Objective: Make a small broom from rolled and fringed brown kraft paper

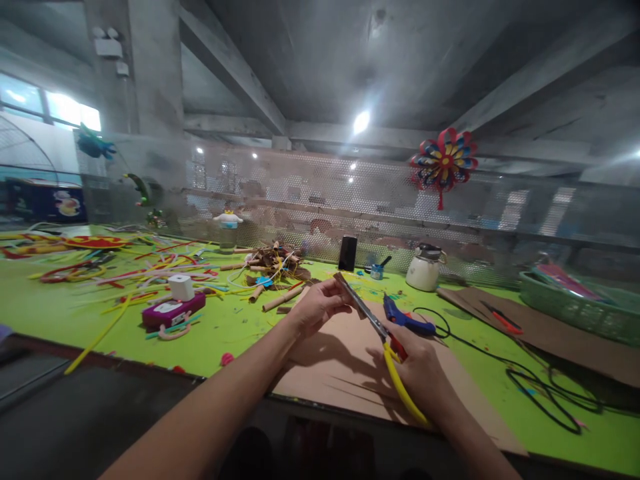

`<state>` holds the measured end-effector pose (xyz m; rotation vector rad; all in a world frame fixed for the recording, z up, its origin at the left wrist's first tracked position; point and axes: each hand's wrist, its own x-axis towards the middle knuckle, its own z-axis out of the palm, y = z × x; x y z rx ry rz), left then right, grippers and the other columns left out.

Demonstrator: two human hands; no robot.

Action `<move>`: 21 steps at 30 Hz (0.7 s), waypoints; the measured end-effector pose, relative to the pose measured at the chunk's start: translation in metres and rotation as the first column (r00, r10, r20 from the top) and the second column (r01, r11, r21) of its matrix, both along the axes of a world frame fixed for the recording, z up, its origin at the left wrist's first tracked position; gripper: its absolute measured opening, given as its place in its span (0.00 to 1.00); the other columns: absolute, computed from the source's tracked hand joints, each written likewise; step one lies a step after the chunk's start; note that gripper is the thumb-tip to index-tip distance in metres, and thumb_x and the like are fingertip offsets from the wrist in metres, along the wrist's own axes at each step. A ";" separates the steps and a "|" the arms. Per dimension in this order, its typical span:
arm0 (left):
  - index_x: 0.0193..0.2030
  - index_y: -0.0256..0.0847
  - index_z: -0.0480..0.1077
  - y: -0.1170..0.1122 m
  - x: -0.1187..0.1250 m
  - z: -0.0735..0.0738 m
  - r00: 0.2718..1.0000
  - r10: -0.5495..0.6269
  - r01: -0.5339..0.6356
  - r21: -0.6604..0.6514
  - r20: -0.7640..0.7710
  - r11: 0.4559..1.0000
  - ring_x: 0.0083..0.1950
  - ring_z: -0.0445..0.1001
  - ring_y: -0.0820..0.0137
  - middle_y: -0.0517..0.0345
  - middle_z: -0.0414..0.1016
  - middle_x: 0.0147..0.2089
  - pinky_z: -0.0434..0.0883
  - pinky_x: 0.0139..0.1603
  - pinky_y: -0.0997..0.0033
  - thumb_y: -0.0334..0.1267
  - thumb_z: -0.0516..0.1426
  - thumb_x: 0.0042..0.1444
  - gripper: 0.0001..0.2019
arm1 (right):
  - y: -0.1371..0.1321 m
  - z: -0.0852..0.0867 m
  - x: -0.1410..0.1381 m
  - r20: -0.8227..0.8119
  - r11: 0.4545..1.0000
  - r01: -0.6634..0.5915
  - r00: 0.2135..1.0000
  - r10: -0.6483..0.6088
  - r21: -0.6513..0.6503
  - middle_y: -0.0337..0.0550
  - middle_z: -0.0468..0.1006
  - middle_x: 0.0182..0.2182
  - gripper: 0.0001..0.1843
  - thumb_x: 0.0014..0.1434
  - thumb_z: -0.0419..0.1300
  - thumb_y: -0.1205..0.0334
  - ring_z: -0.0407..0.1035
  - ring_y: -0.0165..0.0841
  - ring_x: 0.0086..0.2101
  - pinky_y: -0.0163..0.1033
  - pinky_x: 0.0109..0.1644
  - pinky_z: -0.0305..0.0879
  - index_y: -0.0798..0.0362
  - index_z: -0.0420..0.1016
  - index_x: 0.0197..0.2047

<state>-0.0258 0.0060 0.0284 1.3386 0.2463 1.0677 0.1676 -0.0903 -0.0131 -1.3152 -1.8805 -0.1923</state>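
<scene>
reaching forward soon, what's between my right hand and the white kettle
A blue glue gun lies between the right hand and the white kettle, as the head view shows.

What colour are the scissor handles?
The scissor handles are yellow with some red; the head view shows them.

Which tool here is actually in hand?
The yellow-handled scissors, gripped in the right hand, blades at the brown strip pinched by the left hand. The blue glue gun and red-handled tool lie unheld.
</scene>
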 end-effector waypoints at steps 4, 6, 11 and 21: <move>0.34 0.33 0.71 -0.001 0.000 0.000 1.000 -0.009 0.009 0.010 0.007 1.000 0.34 0.72 0.72 0.54 0.73 0.33 0.67 0.37 0.72 0.32 0.64 0.44 0.10 | -0.002 0.001 0.000 -0.015 1.000 -0.005 1.000 0.004 -0.015 0.42 0.74 0.30 0.20 0.54 0.58 0.53 0.67 0.33 0.28 0.36 0.34 0.64 0.53 0.68 0.48; 0.34 0.33 0.71 -0.001 -0.001 0.000 1.000 -0.010 0.010 0.011 0.008 1.000 0.34 0.72 0.71 0.53 0.74 0.32 0.66 0.37 0.72 0.31 0.64 0.44 0.09 | -0.003 0.001 0.000 -0.012 1.000 -0.005 1.000 0.004 -0.012 0.43 0.74 0.30 0.20 0.54 0.58 0.52 0.68 0.34 0.29 0.37 0.34 0.64 0.53 0.69 0.47; 0.34 0.33 0.71 -0.001 0.000 0.000 1.000 0.001 -0.001 0.030 0.006 1.000 0.34 0.73 0.71 0.53 0.74 0.32 0.66 0.36 0.72 0.31 0.63 0.44 0.09 | -0.004 0.001 0.000 0.000 1.000 -0.006 1.000 0.006 -0.004 0.45 0.75 0.32 0.19 0.54 0.57 0.54 0.69 0.35 0.31 0.37 0.36 0.65 0.53 0.69 0.48; 0.35 0.32 0.70 -0.003 -0.008 0.010 0.998 0.059 -0.059 0.044 0.001 0.997 0.34 0.74 0.68 0.51 0.75 0.33 0.70 0.36 0.68 0.37 0.62 0.46 0.11 | -0.001 -0.002 0.005 0.051 0.998 0.018 0.998 -0.021 0.068 0.45 0.76 0.31 0.19 0.54 0.56 0.54 0.69 0.35 0.29 0.37 0.33 0.65 0.53 0.70 0.48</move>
